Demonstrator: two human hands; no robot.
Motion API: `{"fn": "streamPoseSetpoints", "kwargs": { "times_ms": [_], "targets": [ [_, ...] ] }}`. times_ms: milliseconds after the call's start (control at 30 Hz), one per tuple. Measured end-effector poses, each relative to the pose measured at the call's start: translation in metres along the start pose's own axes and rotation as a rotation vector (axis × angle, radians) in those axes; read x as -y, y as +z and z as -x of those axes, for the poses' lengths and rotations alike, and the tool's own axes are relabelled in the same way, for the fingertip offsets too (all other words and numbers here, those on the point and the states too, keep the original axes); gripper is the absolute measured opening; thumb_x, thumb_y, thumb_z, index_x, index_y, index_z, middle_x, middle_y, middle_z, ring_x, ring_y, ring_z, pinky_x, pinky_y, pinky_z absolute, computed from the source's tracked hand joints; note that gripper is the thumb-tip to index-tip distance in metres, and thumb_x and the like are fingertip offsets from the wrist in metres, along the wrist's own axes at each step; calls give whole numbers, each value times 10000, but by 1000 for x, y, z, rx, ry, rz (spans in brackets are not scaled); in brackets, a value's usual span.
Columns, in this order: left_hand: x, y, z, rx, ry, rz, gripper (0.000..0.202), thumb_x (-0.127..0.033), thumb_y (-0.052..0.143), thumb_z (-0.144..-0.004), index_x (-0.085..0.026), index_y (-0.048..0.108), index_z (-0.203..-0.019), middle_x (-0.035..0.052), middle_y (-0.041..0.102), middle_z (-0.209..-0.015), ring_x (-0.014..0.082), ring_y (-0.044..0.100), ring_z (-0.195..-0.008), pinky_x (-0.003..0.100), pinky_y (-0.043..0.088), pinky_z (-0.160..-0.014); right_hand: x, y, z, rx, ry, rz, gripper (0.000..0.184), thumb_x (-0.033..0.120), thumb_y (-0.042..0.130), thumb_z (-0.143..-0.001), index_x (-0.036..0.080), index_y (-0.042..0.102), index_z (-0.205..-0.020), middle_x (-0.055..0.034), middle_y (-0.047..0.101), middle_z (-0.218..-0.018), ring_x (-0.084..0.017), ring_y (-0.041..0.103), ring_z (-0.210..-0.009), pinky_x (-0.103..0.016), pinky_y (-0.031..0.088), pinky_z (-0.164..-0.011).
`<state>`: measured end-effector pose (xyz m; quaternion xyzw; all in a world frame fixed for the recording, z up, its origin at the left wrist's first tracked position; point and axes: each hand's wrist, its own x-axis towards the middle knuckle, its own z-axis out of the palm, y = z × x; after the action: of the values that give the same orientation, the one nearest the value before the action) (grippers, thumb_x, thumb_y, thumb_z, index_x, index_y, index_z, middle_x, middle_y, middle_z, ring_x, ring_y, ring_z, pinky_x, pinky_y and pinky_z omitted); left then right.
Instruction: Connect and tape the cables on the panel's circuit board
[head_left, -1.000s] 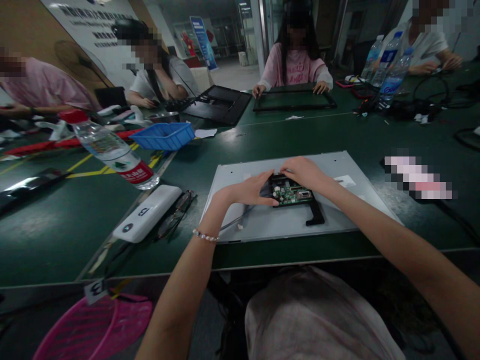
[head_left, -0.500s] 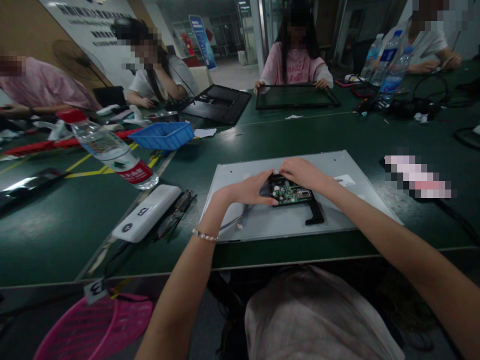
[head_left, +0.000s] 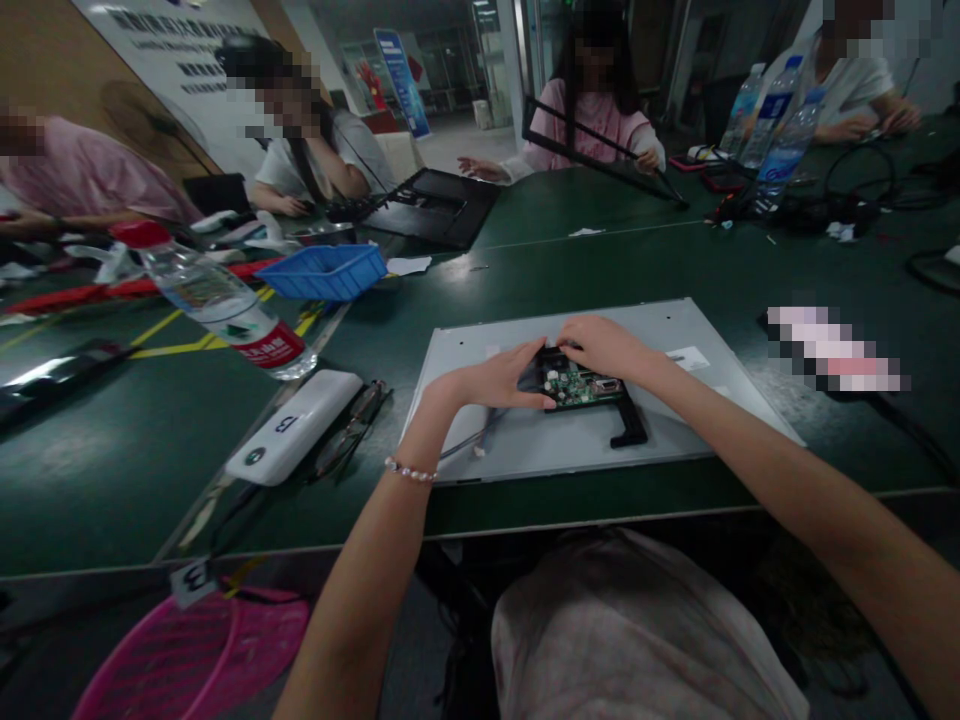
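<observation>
A grey metal panel (head_left: pixel 570 445) lies flat on the dark green table (head_left: pixel 112 460) in front of me. On its middle sits a green circuit board (head_left: pixel 581 385) in a black bracket (head_left: pixel 628 425). My left hand (head_left: pixel 491 382) grips the board's left edge, fingers curled, thumb along the front. My right hand (head_left: pixel 604 345) rests over the board's far edge with fingers bent down onto it. A thin grey cable (head_left: pixel 469 447) trails from under my left hand across the panel.
Left of the panel lie glasses (head_left: pixel 352 430), a white power bank (head_left: pixel 294 425) and a tipped water bottle (head_left: pixel 217 300). A blue tray (head_left: pixel 326 272) stands further back. A pink basket (head_left: pixel 191 655) sits below the table edge. Other people work at the far side; one holds up a black frame (head_left: pixel 600 150).
My hands have stayed on the circuit board. The person opposite has lifted the black frame off the table and tilted it up.
</observation>
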<state>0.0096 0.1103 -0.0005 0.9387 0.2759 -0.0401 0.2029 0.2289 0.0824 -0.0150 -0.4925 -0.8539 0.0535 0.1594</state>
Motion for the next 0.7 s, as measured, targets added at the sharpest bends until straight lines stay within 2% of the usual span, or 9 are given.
{"fn": "streamPoseSetpoints", "kwargs": {
  "times_ms": [133,233,333,433,567,700],
  "targets": [
    [2,1,0,-4,11,2,1048,-702,542,-749,-118,83,-1488,200,203,-1537,347,280,-1386,435,234,-1130,-2,0,0,-10,-19,-64,233,190,491,-879,147,714,-928,-111,700,-972,-203,613,-912,-297,433,-799],
    [2,1,0,11,-12,10,1070,-695,554,-742,-87,81,-1486,219,185,-1536,357,262,-1392,442,231,-1132,-4,-3,0,-18,-9,-87,255,214,491,-885,139,710,-994,-123,699,-1025,-216,616,-965,-312,442,-840],
    [0,0,0,9,-14,20,1075,-701,554,-738,-88,83,-1485,219,183,-1537,358,266,-1390,451,233,-1128,-6,-15,4,-44,31,-93,290,233,486,-888,128,695,-1060,-128,684,-1096,-226,608,-1017,-330,440,-890],
    [-3,-2,1,7,-10,21,1055,-697,544,-750,-101,81,-1487,209,180,-1540,349,264,-1393,444,232,-1126,-13,-33,13,-47,76,-86,297,237,487,-880,124,709,-1041,-123,687,-1093,-237,613,-1015,-351,440,-910],
    [-4,-3,2,10,-13,33,1060,-676,563,-753,-66,94,-1482,225,194,-1532,349,276,-1388,434,228,-1128,-33,-51,35,6,183,-95,309,265,499,-862,130,728,-1020,-117,693,-1083,-252,620,-1011,-364,450,-914],
    [-1,-2,1,-2,8,28,1061,-699,562,-745,-96,103,-1487,218,208,-1530,348,286,-1385,428,240,-1122,-62,-54,63,52,294,-128,359,327,515,-853,144,699,-1101,-122,675,-1141,-265,614,-1042,-398,466,-917]
  ]
}}
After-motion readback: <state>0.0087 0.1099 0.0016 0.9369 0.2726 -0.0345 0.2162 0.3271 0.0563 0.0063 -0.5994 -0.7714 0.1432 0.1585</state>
